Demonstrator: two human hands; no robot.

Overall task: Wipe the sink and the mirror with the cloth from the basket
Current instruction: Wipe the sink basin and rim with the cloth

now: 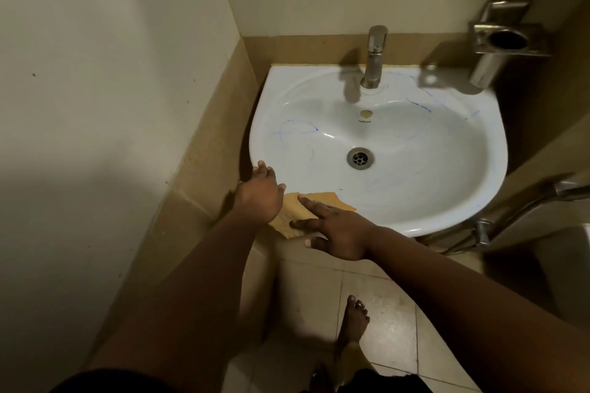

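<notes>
Beside beige bathroom tiles, white sink (pixel 415 150) streaked blue, yellow cloth (pixel 295 214) draped on its front rim, right hand (pixel 335 228) flat atop, left hand (pixel 260 191) spread at the edge.

We see sink (pixel 415 201) basin open; tap (pixel 375 57) blocks rear, wall (pixel 95 73) crowds left, holder (pixel 504 41) overhangs right corner.

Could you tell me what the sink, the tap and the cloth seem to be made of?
Sink: likely glazed white ceramic, glossy with highlights, marked by blue streaks.
Tap: metal, brushed or dull steel look.
Cloth: soft yellow fabric, matte, lying limp over the rim; exact fibre unclear.
</notes>
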